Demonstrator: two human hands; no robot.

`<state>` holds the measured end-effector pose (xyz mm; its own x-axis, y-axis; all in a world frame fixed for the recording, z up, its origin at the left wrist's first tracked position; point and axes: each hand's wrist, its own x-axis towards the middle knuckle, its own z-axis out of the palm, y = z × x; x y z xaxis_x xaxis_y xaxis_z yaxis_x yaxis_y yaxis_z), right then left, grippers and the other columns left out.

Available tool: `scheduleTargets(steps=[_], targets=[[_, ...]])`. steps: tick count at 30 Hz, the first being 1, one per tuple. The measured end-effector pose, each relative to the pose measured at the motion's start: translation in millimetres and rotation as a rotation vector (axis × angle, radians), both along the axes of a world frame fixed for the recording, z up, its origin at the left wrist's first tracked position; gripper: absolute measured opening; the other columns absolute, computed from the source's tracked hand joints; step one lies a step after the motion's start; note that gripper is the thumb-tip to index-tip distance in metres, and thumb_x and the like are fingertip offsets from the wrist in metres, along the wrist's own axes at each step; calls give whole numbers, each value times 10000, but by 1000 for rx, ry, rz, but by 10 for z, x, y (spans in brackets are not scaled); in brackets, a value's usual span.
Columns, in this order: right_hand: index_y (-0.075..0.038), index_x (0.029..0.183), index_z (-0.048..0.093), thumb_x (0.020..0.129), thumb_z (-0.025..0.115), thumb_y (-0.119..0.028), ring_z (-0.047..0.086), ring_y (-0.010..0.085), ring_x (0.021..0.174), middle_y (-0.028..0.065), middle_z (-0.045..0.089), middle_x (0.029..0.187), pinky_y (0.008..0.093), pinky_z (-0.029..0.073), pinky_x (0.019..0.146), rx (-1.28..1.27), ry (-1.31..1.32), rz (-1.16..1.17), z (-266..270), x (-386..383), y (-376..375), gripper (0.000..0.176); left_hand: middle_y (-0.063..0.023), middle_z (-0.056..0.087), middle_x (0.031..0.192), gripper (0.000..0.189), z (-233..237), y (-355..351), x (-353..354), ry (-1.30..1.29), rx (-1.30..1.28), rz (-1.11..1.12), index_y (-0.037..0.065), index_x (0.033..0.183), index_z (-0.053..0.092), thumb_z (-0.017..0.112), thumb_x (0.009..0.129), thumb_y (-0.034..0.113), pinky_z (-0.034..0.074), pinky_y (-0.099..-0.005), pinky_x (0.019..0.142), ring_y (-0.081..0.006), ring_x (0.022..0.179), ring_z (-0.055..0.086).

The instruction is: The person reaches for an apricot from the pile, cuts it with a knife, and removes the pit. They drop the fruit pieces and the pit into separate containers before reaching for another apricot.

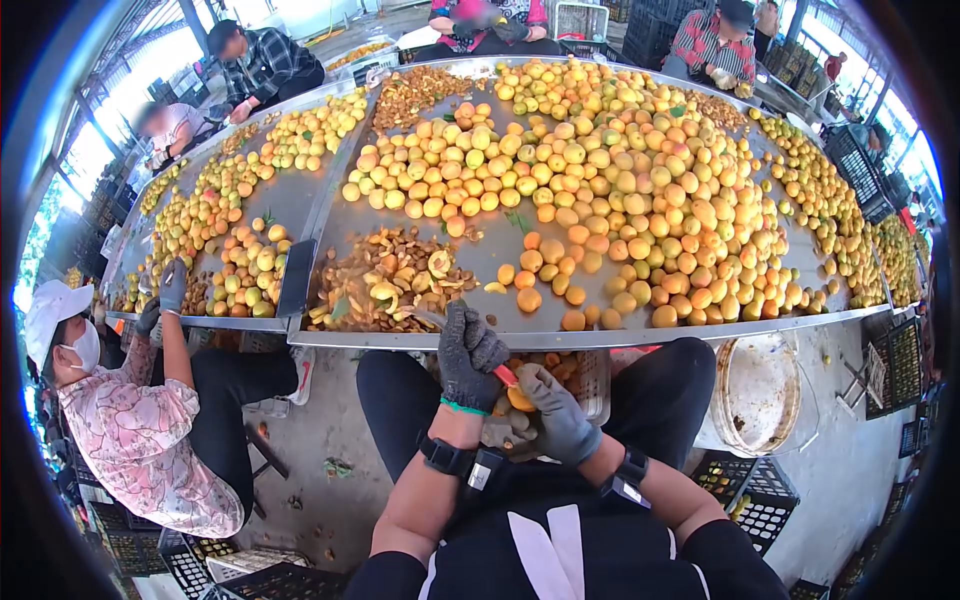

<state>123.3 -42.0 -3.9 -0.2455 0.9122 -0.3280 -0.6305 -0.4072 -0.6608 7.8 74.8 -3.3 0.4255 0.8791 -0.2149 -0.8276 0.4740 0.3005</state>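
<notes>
My left hand [468, 350], in a dark grey knitted glove, is closed around a knife. The knife's red handle [507, 376] sticks out toward my right hand, and what looks like its narrow blade [424, 316] points away over the table edge. In a lighter grey glove, my right hand [562, 415] pinches an orange-yellow apricot [520, 398], close beside the red handle. Below both hands, between my knees, sits a pale basket [597, 385] with apricot pieces in it, partly hidden by my gloves.
Whole apricots [640, 190] are heaped across the metal table [460, 343]. A pile of pits and cut pieces [390, 275] lies at its near left. A white bucket [757, 395] and black crates [750, 495] stand right of me. A co-worker [140, 420] sits at left; others sit across.
</notes>
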Motion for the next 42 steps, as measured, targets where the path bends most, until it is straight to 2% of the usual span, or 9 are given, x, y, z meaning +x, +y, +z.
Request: scheduleTargets(steps=[4,6,14,21,26,29,36,40,42], targets=[[-154,1165,487,1005,394,-354,564,184,821,120,585,994,366,488,697,126,769,169,20,-56,108,273,61,319,526,334,-145,60,-136,-239,-74,-11,128,807,570,448,981,386,258,-234,357,-66,364,266],[-186,1153,459,1002,394,-340,570,168,753,123,587,1026,302,465,596,-33,403,72,171,-79,99,225,60,315,527,360,-178,79,-198,-295,-58,-6,114,808,564,428,986,397,265,-233,359,-67,365,265],[-139,1165,468,969,504,-213,579,169,757,83,591,964,270,479,613,-12,291,34,256,-131,533,212,67,302,511,343,-147,477,-268,-137,-82,152,145,759,514,456,973,407,290,-236,362,-70,370,281],[-94,1018,533,948,538,-371,497,93,499,34,574,757,213,373,388,-64,-269,-166,133,-406,1030,285,77,291,502,266,-55,771,-333,99,-8,395,154,769,534,565,933,361,223,-244,356,-70,377,234],[-78,1026,579,910,520,-528,537,105,531,32,578,697,220,415,416,-120,-425,-233,102,-572,1398,468,75,277,503,254,-85,885,-623,134,116,489,152,774,539,568,933,349,197,-245,360,-71,385,212],[-93,993,619,892,384,-672,539,79,613,1,602,825,212,427,471,5,-736,37,-63,-539,1635,632,74,283,500,274,-94,958,-729,161,69,568,157,765,526,570,928,372,191,-247,363,-70,389,218],[-84,915,588,950,455,-409,496,103,519,20,549,655,245,361,433,-116,-173,-93,-270,-661,1488,353,70,268,474,343,-142,1203,-1086,103,5,638,171,722,478,510,947,429,203,-234,347,-65,371,207],[-70,937,579,936,501,-292,527,134,564,30,547,648,277,424,525,14,-51,231,-331,-392,1022,235,63,286,470,397,-155,1270,-1226,-80,7,604,161,676,450,455,973,424,246,-223,337,-58,369,241],[-61,1003,593,879,563,-176,602,216,655,84,598,699,329,483,608,1107,-1119,-204,-569,-266,748,173,59,316,477,393,-116,1197,-1193,-13,84,574,151,688,495,446,979,410,261,-223,336,-60,368,257]])
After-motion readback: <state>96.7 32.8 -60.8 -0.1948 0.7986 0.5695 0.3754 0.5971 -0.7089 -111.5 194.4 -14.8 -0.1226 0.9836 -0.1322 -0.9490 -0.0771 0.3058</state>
